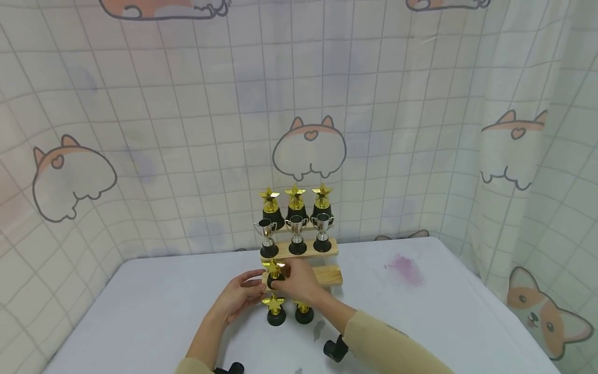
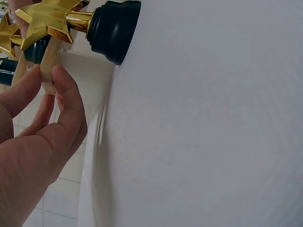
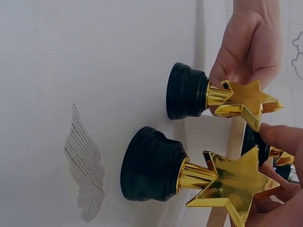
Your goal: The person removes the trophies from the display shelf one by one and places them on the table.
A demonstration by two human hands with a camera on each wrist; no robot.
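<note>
My right hand (image 1: 301, 280) grips a gold star trophy (image 1: 273, 268) by its black base, on the left part of the lowest step of a wooden tiered stand (image 1: 329, 276). At that step's left end, my left hand (image 1: 239, 295) pinches the board edge between thumb and fingers, close to the trophy's base. Two more star trophies stand on the table before the stand, a left one (image 1: 276, 317) and a right one (image 1: 304, 316) partly covered by my right forearm. In the right wrist view both tabletop trophies (image 3: 154, 165) appear large, overlapping the held one.
Silver cup trophies (image 1: 297, 239) line the middle step, and gold star trophies (image 1: 296, 202) the top one. The white-covered table (image 1: 177, 306) reaches back to a checked curtain (image 1: 210, 130) with dog drawings. A pink stain (image 1: 405, 269) marks the cloth at right.
</note>
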